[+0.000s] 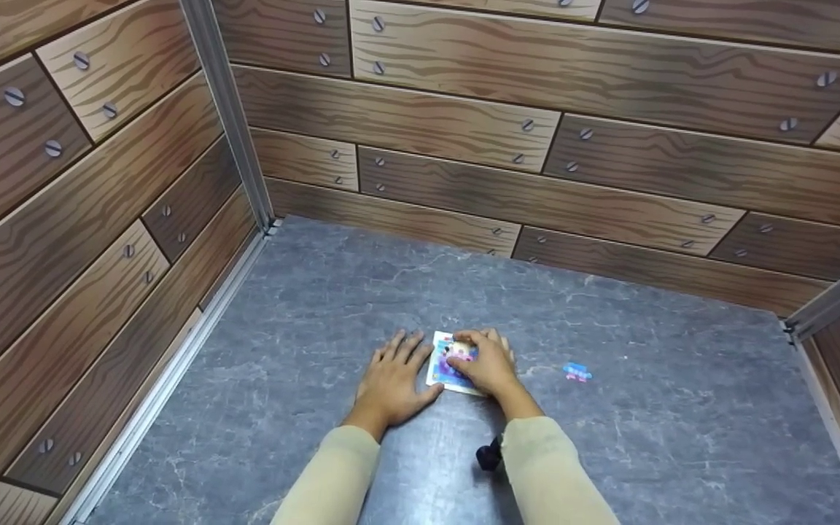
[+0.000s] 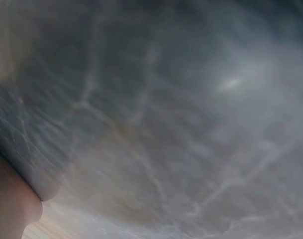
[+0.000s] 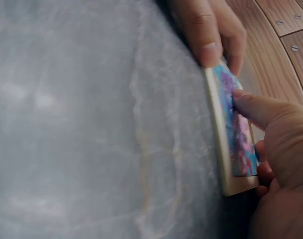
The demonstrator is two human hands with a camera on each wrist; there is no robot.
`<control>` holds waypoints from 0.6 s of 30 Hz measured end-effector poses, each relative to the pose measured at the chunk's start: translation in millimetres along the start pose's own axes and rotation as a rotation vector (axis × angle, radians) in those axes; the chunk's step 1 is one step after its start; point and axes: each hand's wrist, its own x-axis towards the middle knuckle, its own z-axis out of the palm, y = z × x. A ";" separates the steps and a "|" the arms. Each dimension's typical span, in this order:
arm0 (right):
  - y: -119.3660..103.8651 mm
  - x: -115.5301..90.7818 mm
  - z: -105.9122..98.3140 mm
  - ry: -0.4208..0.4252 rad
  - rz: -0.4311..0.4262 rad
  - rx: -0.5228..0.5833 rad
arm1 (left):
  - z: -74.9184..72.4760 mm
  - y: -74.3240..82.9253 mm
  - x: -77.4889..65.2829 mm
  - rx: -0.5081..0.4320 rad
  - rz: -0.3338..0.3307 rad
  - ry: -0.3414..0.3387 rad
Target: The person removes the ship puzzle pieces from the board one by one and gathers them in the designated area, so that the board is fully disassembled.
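A small puzzle board (image 1: 436,370) with a pale rim and a blue, purple and pink picture lies between the hands. My left hand (image 1: 394,379) rests on the table with fingers spread, its thumb and fingertips at the board's left edge. Over the board's right side, my right hand (image 1: 491,363) pinches a pinkish puzzle piece (image 1: 458,353) between thumb and index finger, low on the picture. In the right wrist view the right thumb (image 3: 255,105) touches the picture. The right hand hides part of the board. Only a bit of skin shows in the left wrist view.
A loose blue and pink puzzle piece (image 1: 577,372) lies on the grey marbled table (image 1: 682,423), right of the right hand. A black knob-like object (image 1: 489,456) shows beside the right sleeve. Wood-patterned walls (image 1: 456,109) stand around the table.
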 end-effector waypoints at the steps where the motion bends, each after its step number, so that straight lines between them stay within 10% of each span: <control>1: -0.8 0.2 -0.8 -0.009 0.007 0.004 | 0.2 0.2 -0.1 0.000 -0.001 0.002; 18: -1.6 -2.1 1.6 0.026 -0.013 0.020 | 1.9 -0.4 1.5 0.005 -0.008 -0.010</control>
